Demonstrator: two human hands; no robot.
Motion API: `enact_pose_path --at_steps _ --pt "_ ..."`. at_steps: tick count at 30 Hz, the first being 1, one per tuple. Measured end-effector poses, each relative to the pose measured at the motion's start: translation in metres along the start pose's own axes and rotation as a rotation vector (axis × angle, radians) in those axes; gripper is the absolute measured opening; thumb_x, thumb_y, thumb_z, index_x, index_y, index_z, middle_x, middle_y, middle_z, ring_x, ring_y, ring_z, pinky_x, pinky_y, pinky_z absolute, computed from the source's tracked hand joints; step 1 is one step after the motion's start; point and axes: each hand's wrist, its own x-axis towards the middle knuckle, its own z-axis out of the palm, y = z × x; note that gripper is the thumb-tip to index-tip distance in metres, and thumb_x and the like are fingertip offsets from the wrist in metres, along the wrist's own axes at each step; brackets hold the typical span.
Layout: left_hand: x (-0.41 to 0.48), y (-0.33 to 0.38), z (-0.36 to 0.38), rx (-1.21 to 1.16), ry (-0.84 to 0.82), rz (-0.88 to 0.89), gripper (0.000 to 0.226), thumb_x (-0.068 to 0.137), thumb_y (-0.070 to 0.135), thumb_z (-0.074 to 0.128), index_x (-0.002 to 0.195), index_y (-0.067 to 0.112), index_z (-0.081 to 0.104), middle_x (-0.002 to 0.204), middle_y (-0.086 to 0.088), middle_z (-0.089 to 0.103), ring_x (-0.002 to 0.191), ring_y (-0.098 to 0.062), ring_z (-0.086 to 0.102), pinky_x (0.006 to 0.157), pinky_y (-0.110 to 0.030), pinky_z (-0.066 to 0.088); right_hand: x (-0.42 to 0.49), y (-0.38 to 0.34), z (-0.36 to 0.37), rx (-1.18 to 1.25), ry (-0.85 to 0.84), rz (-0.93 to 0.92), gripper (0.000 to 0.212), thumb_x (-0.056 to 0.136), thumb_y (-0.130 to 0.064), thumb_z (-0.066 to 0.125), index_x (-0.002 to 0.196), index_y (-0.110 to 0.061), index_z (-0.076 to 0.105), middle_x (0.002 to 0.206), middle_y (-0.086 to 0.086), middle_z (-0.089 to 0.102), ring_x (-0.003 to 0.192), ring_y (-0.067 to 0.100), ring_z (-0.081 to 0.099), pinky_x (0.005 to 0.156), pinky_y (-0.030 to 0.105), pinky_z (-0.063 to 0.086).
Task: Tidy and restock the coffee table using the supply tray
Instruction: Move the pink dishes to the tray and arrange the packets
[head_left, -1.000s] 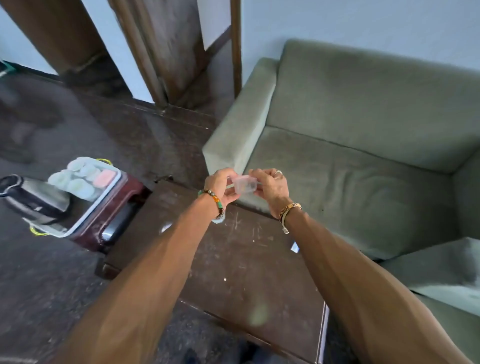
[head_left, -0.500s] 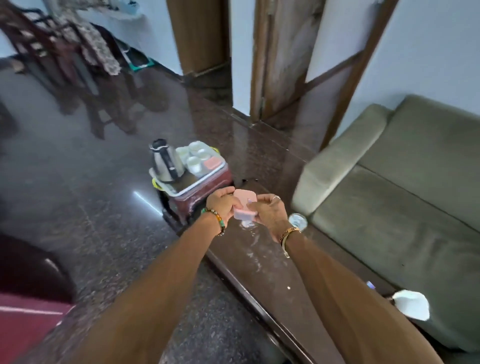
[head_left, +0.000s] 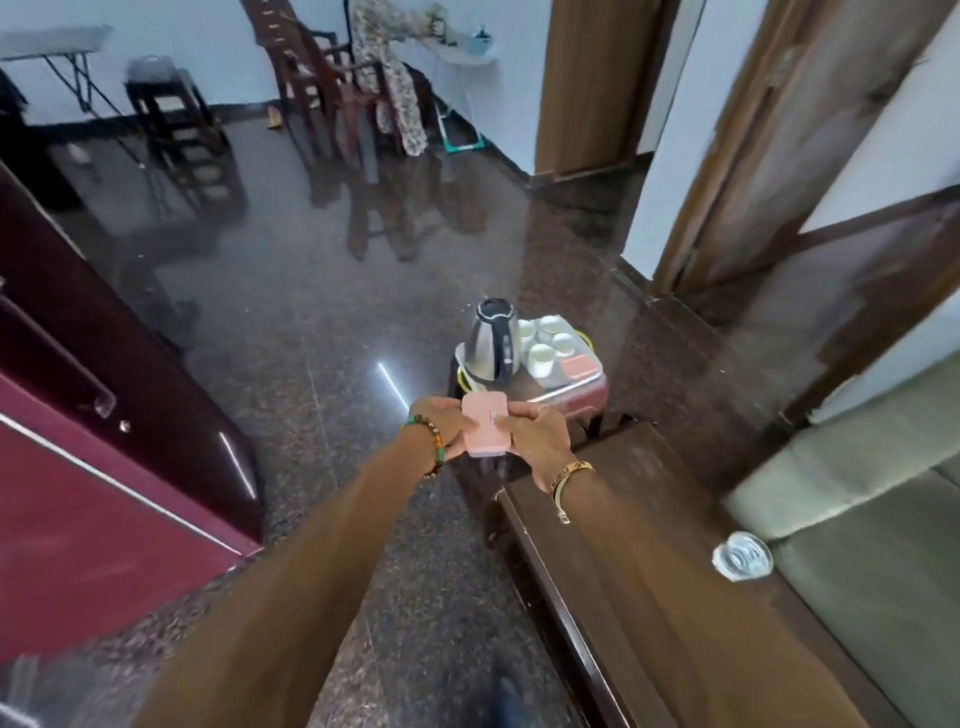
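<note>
The pink box (head_left: 485, 423) has been carried off the worktop (head_left: 652, 467) toward the supply tray (head_left: 587, 387), gripped by left hand (head_left: 441, 423) and right hand (head_left: 535, 432).

One head-worn, wide-angle view: we look forward and down along both forearms to the left hand (head_left: 441, 430) and right hand (head_left: 537, 435), which hold a pink box (head_left: 485, 431) near mid-frame. The coffee table (head_left: 641, 467) runs close under us at lower right, its far end just short of the supply tray (head_left: 592, 385). Beyond, we face open floor (head_left: 311, 312) toward distant chairs (head_left: 332, 88); the right frame edge cuts the sofa (head_left: 857, 467).
</note>
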Motion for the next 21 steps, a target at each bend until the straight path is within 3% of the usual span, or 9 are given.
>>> enact_pose_path --at_steps 2,5,8,12,16,18,21 --pt "0.015 0.008 -0.011 0.012 0.026 -0.066 0.038 0.088 -0.004 0.060 0.124 0.007 0.058 0.116 -0.017 0.064 0.101 -0.028 0.064 0.057 -0.030 0.056 0.020 -0.001 0.015 -0.024 -0.027 0.007 0.030 0.084 -0.001 0.073 0.113 0.001 0.071 0.109 0.018 0.074 0.105 0.036 0.070 0.092 0.052 0.058" --pt "0.038 0.031 -0.020 0.028 0.046 -0.088 0.030 0.090 0.000 0.060 0.119 0.007 0.059 0.096 -0.009 0.062 0.084 -0.019 0.060 0.066 -0.027 0.052 0.050 -0.016 0.034 -0.019 -0.059 -0.003 0.029 0.084 -0.003 0.073 0.113 0.000 0.071 0.108 0.015 0.073 0.104 0.032 0.071 0.093 0.049 0.058" --pt "0.062 0.058 -0.029 -0.001 0.071 -0.042 0.027 0.090 -0.001 0.060 0.115 0.010 0.059 0.088 -0.008 0.062 0.075 -0.018 0.061 0.054 -0.027 0.054 0.079 -0.040 0.050 -0.046 -0.111 -0.019 0.030 0.086 -0.004 0.073 0.116 0.001 0.070 0.110 0.017 0.073 0.104 0.032 0.071 0.092 0.049 0.058" --pt "0.092 0.089 -0.044 -0.059 0.110 0.003 0.028 0.090 -0.004 0.058 0.112 0.012 0.056 0.110 -0.016 0.061 0.096 -0.026 0.060 0.070 -0.033 0.053 0.118 -0.069 0.077 -0.075 -0.180 -0.027 0.021 0.087 -0.005 0.069 0.107 -0.008 0.071 0.109 0.014 0.074 0.099 0.028 0.072 0.086 0.042 0.060" --pt "0.133 0.102 -0.064 -0.032 0.144 0.008 0.027 0.090 -0.004 0.058 0.112 0.012 0.056 0.106 -0.014 0.062 0.097 -0.025 0.060 0.069 -0.033 0.055 0.147 -0.075 0.108 -0.178 -0.143 -0.033 0.020 0.085 -0.005 0.066 0.081 -0.025 0.068 0.092 0.006 0.073 0.076 0.018 0.068 0.060 0.029 0.054" --pt "0.158 0.104 -0.078 -0.029 0.139 -0.030 0.028 0.091 -0.005 0.056 0.114 0.011 0.056 0.100 -0.012 0.063 0.095 -0.024 0.059 0.072 -0.034 0.053 0.161 -0.068 0.127 -0.220 -0.162 0.000 0.018 0.085 -0.005 0.065 0.088 -0.022 0.071 0.093 0.006 0.074 0.076 0.016 0.068 0.055 0.025 0.053" --pt "0.192 0.111 -0.095 0.044 0.109 -0.098 0.028 0.094 0.000 0.054 0.120 0.009 0.056 0.113 -0.015 0.063 0.102 -0.025 0.061 0.077 -0.034 0.050 0.182 -0.062 0.150 -0.260 -0.160 0.030 0.025 0.083 -0.003 0.065 0.106 -0.010 0.073 0.096 0.007 0.075 0.073 0.014 0.068 0.051 0.023 0.051"
